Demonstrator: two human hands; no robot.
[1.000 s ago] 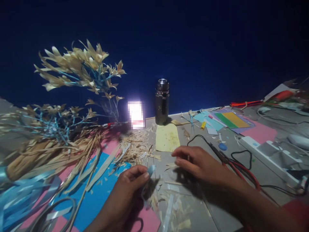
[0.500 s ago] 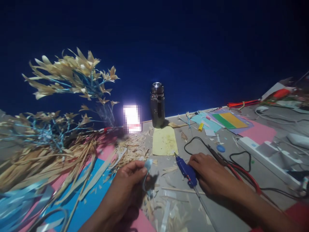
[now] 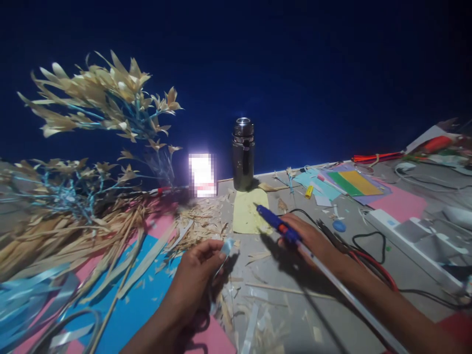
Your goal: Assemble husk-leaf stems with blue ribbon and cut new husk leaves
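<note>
Between the thumb and fingers of my left hand (image 3: 201, 268) is pinched a light blue ribbon (image 3: 227, 245), its end sticking up past the fingertips. My right hand (image 3: 308, 236) is closed around a blue glue gun (image 3: 276, 222), raised off the table with its nozzle pointing forward and left. A long clear glue stick (image 3: 342, 287) runs out of the gun's back end toward me. Beyond the nozzle lies a yellow paper sheet (image 3: 243, 216) with glue-like spots on it. Behind that sheet a dark metal thermos (image 3: 243, 160) stands upright.
Blue-stemmed branches with dried-husk flowers (image 3: 121, 105) stand at the left, above strips of dried husk (image 3: 33, 236). A bright pixelated light (image 3: 202, 174) is at the back. On the right are a white power strip (image 3: 413, 250), dark cables (image 3: 368, 241) and coloured papers (image 3: 346, 183).
My right hand has picked the glue gun up off the table and moved it forward and left over the yellow sheet. My left hand still pinches the ribbon in nearly the same place.
</note>
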